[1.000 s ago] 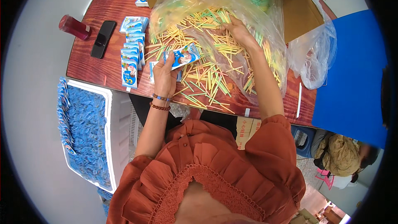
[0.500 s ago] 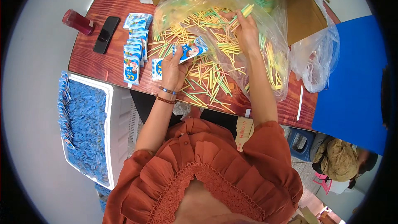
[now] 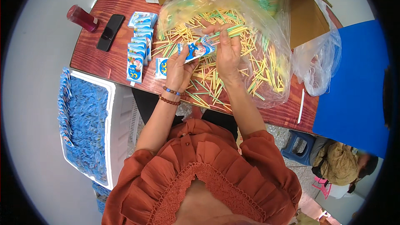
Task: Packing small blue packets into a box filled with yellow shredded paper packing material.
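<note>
My left hand (image 3: 180, 73), with two beaded bracelets at the wrist, is closed around a small blue-and-white packet (image 3: 201, 49). Between the fingers of my right hand (image 3: 228, 58) is a bunch of thin yellow and green sticks (image 3: 237, 31). Their left ends are at the packet's right end; whether they have gone inside, I cannot tell. Another packet (image 3: 161, 68) lies by my left hand, partly covered by it. Under and around both hands spread many loose yellow, green and pink sticks (image 3: 211, 84), spilling from a large clear plastic bag (image 3: 275, 98).
Overlapping packets (image 3: 135, 66) form rows left of the sticks, beside a black phone (image 3: 110, 32) and a red jar (image 3: 82, 18). A cardboard box (image 3: 306, 25) stands behind. At lower left, a white foam box (image 3: 109, 129) holds many blue packets. A crumpled plastic bag (image 3: 316, 66) lies right.
My right hand has moved left and nearer with the bunch of sticks, from over the bag to the packet's end. My left hand keeps its hold on the packet.
</note>
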Motion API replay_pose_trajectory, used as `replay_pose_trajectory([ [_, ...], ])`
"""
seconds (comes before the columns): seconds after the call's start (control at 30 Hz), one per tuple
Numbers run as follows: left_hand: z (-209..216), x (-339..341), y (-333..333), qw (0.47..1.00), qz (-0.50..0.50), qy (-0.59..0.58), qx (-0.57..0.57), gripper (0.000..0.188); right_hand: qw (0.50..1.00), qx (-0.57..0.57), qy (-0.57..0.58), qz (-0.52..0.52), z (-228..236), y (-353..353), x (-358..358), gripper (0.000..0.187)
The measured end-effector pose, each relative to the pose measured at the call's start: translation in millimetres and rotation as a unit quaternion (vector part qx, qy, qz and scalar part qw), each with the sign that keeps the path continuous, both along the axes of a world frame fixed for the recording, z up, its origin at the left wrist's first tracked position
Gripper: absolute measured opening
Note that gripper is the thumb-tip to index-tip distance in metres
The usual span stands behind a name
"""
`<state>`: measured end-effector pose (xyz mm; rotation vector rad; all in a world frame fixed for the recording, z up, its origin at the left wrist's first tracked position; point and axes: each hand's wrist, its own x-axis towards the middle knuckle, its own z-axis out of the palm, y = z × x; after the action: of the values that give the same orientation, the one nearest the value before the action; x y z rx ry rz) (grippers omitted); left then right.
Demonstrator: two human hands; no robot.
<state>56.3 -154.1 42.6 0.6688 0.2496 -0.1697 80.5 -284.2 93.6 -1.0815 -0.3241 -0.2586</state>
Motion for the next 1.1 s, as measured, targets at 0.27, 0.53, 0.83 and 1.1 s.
replay_pose_trajectory([
  [0.27, 3.9, -0.4, -3.4, 1.000, 0.002, 0.001, -0.030, 0.019, 0.995, -0.070, -0.011, -0.076, -9.2, 11.9, -3.2, 0.029],
  [0.53, 1.0, 0.2, -3.2, 0.999, 0.003, -0.005, -0.052, 0.019, 0.997, -0.036, -0.003, -0.062, -13.7, 10.9, -0.9, 0.030],
  [0.83, -0.4, 2.4, -5.9, 0.996, 0.016, -0.050, -0.073, 0.023, 0.987, -0.140, -0.028, -0.073, -17.6, 20.6, -3.0, 0.035],
  [1.1, 0.3, 6.9, -8.0, 0.988, 0.019, -0.059, -0.140, 0.030, 0.981, -0.186, 0.020, -0.046, -1.2, 21.0, -2.1, 0.053],
])
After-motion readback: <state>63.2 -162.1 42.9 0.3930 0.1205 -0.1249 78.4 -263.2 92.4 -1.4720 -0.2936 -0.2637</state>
